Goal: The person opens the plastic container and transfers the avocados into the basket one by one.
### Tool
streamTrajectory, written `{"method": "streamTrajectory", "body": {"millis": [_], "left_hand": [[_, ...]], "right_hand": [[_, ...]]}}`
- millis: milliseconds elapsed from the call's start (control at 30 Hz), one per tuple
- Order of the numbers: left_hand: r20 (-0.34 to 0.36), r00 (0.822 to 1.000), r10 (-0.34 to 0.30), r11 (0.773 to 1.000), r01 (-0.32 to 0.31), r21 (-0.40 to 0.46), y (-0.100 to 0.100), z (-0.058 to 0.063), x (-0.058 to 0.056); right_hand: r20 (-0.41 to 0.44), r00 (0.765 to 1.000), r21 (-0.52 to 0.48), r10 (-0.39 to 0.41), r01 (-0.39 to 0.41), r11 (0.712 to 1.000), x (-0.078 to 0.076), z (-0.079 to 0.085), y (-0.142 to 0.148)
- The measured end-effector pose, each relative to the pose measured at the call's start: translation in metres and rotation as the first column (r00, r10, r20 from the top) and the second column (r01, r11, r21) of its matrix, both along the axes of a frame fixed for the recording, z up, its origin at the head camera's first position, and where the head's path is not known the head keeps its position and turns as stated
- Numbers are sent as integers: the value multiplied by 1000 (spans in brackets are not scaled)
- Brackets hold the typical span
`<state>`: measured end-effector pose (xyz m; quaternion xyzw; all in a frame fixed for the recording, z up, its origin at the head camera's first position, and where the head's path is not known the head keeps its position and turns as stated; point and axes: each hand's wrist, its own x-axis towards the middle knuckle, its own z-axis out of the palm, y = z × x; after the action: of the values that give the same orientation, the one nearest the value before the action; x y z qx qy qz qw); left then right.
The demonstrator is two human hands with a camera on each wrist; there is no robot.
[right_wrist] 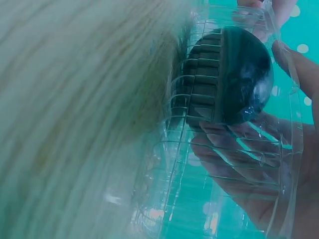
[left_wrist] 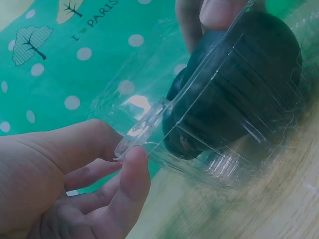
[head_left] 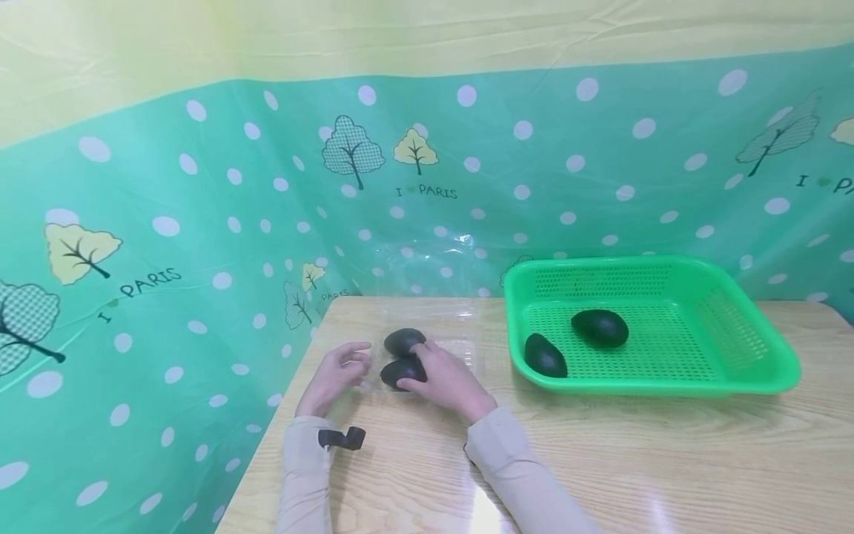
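Note:
Two dark avocados lie one behind the other inside a clear plastic clamshell box [left_wrist: 219, 169], the far avocado [head_left: 403, 341] and the near avocado [head_left: 399, 373]. My right hand [head_left: 448, 380] reaches into the box from the right and holds the near avocado between thumb and fingers; its fingers also show through the clear wall in the right wrist view. On the left side, my left hand [head_left: 339, 377] pinches the box's rim between thumb and forefinger, as the left wrist view shows. The raised clear lid [head_left: 427, 267] stands at the back, hard to make out.
To the right stands a green plastic basket [head_left: 667, 387] with slotted walls. Inside it are two more avocados, one near the left corner [head_left: 545, 357] and one further back [head_left: 602, 328]. Behind the wooden table [head_left: 600, 460] hangs a green dotted curtain [head_left: 534, 163].

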<state>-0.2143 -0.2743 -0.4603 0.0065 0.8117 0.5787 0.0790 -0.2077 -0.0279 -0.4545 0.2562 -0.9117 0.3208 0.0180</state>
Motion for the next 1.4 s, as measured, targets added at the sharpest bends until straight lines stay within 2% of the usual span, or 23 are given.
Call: {"method": "streamTrajectory", "body": {"millis": [667, 900, 1133, 1400], "left_hand": [[31, 999, 16, 1000, -16, 9, 1, 3, 3], [39, 999, 21, 1000, -21, 17, 1, 0, 1], [39, 999, 14, 1000, -14, 13, 2, 3, 2], [34, 999, 21, 1000, -21, 2, 1, 3, 4]], "right_hand": [[77, 997, -83, -19, 25, 996, -3, -4, -4], [41, 999, -85, -16, 19, 996, -4, -6, -4], [-11, 1000, -110, -10, 9, 994, -4, -4, -2], [2, 1000, -125, -26, 26, 992, -2, 3, 0]]}}
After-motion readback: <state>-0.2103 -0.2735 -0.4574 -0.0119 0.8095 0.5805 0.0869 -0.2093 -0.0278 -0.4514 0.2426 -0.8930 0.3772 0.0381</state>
